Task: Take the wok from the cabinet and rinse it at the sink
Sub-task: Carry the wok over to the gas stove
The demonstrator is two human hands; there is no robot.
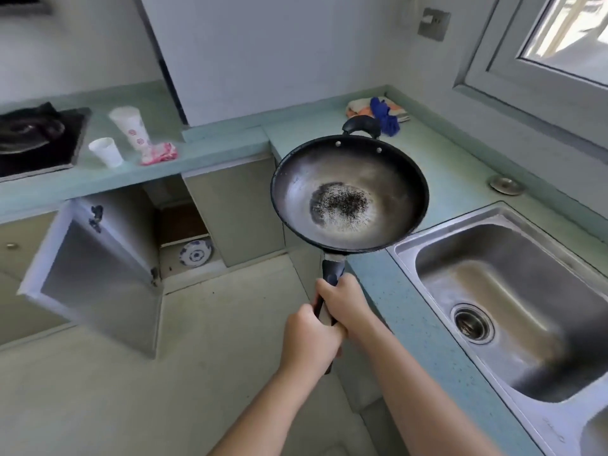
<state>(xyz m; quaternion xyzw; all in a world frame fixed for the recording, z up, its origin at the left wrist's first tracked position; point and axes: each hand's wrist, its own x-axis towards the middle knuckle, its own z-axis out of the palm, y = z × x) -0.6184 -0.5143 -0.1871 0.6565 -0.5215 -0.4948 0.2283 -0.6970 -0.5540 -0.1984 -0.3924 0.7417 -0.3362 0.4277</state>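
Both hands, left hand and right hand, clenched around wok handle beside sink.

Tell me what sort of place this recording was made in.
A home kitchen, most likely: a steel sink set in a green counter, a stove at the far left, and low cabinets, one with its door open.

Dark metal wok, speckled centre; brushed steel sink.
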